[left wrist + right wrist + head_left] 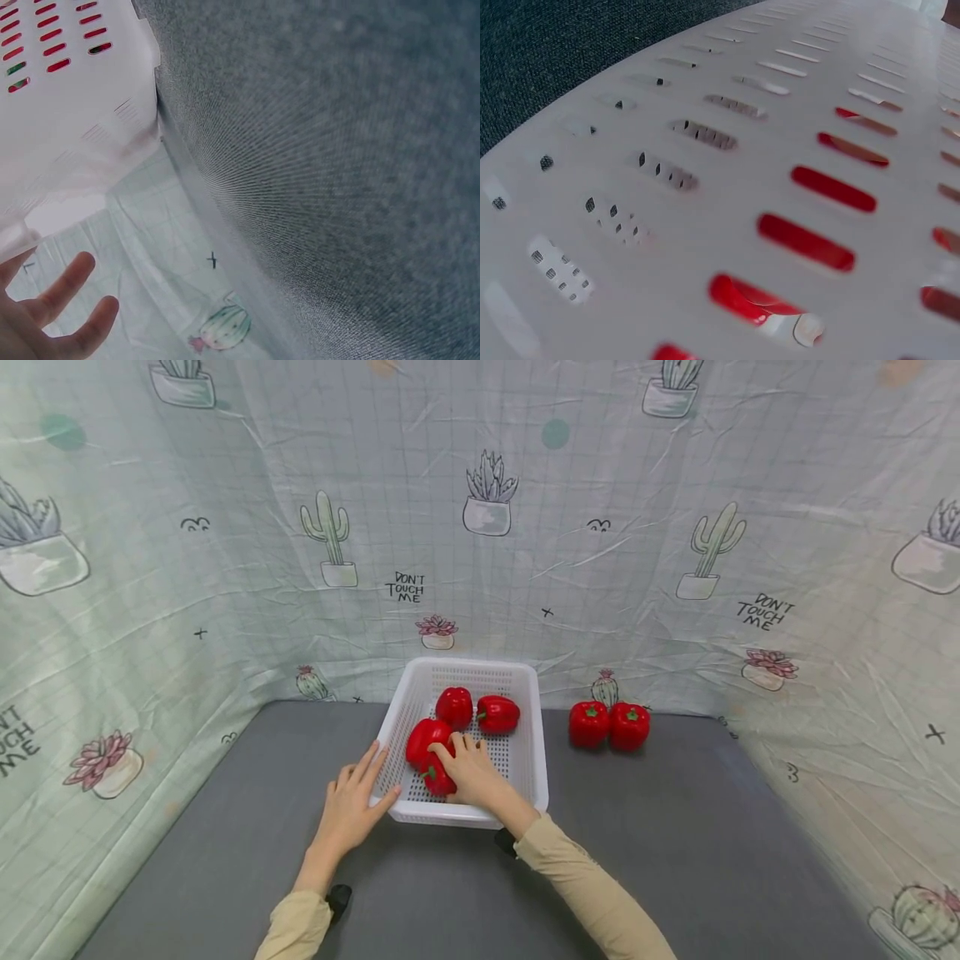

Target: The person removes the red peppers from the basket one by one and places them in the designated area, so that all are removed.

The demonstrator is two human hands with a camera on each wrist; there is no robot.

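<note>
A white perforated plastic basket [469, 814] sits on the table with several red bell peppers inside. My left hand [350, 806] rests at its near left corner, fingers spread along the outside of the rim. In the left wrist view, fingers of that hand [52, 311] stretch out beside the basket wall [75, 142]. My right hand [474, 777] reaches over the near rim and grips the nearest bell pepper [437, 779]. Against it lies another bell pepper [424, 740]. Farther back are an upright-looking pepper [454, 707] and one on its side [498, 715]. The basket's slotted wall [660, 247] hides most of the right hand in the right wrist view.
Two more red bell peppers, one on the left [588, 724] and one on the right [629, 727], stand side by side to the right of the basket. The table [675, 827] is dark grey. A cactus-print curtain [555, 577] encloses its back and sides.
</note>
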